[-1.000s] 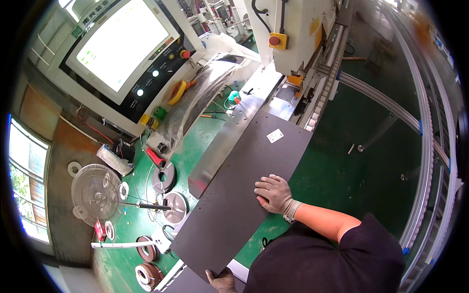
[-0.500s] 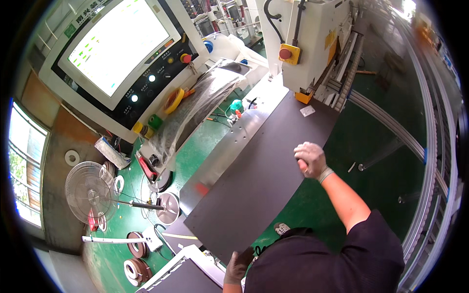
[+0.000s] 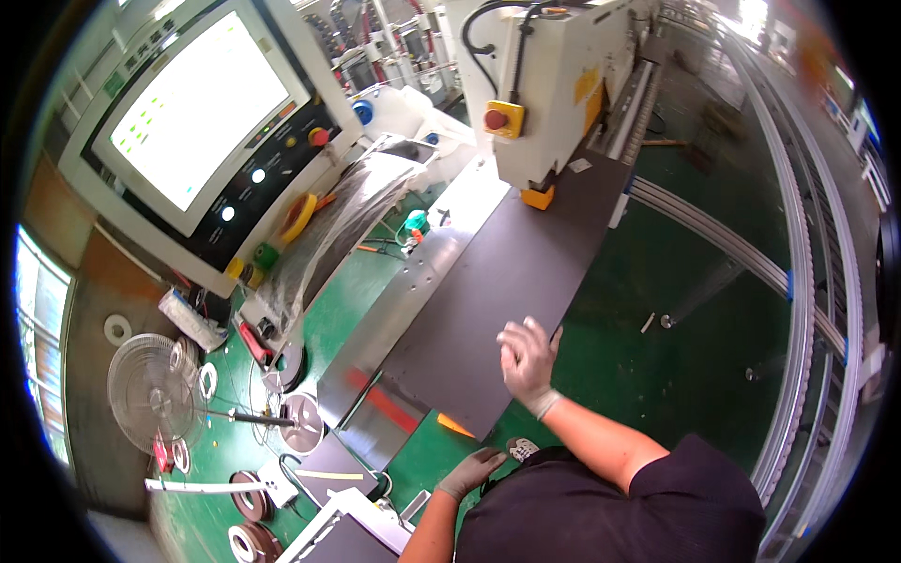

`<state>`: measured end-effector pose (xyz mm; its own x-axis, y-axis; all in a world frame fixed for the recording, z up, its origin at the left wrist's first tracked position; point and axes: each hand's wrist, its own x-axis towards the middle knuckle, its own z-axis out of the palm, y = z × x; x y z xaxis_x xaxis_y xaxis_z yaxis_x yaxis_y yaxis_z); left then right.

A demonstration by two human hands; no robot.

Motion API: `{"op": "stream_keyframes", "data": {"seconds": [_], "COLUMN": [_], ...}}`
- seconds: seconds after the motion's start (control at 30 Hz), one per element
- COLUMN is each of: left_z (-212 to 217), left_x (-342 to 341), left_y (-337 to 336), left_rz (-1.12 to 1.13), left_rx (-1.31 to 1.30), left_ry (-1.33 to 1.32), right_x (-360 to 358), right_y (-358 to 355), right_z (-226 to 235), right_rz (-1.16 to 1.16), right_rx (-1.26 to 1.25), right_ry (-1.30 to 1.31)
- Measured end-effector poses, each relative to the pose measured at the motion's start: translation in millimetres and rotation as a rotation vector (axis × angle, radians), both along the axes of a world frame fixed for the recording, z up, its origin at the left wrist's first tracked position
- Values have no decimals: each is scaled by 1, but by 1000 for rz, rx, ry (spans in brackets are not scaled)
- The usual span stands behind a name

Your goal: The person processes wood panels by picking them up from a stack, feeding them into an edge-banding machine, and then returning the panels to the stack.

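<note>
A long dark grey panel (image 3: 507, 272) lies on the machine's metal bed (image 3: 413, 296), its far end beside the white machine head (image 3: 544, 122). A small white label (image 3: 580, 165) sits near the panel's far end. My right hand (image 3: 528, 361), in a pale glove, is over the panel's right edge close to its near end, fingers apart. I cannot tell whether it touches the surface. Close to my body, my gloved left hand (image 3: 472, 472) is below the panel's near corner, fingers stretched out and nothing seen in them.
At the left stands a control console (image 3: 197, 113) with a lit screen. A fan (image 3: 155, 394) and several brown edging rolls (image 3: 251, 497) are on the green floor. Another dark panel (image 3: 357, 542) lies at the lower edge. Metal rails (image 3: 793, 235) curve along the right.
The panel has moved away from me along the bed, toward the machine head. My right hand has opened from a curled shape and come over the panel; my left hand has left the near corner.
</note>
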<state>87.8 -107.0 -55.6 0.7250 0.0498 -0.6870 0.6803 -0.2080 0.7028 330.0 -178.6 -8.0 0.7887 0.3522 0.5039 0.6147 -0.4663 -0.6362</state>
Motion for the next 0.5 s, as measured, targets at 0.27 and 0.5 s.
{"op": "stream_keyframes", "data": {"seconds": [0.27, 0.5], "left_z": [-114, -121], "left_x": [-313, -449], "left_y": [-29, -124], "left_rz": [174, -131], "left_rx": [632, 602], "left_ry": [194, 400], "right_x": [50, 141], "right_y": [-14, -21], "right_z": [13, -20], "right_rz": [14, -143], "right_rx": [38, 76], "right_ry": [-7, 52]}}
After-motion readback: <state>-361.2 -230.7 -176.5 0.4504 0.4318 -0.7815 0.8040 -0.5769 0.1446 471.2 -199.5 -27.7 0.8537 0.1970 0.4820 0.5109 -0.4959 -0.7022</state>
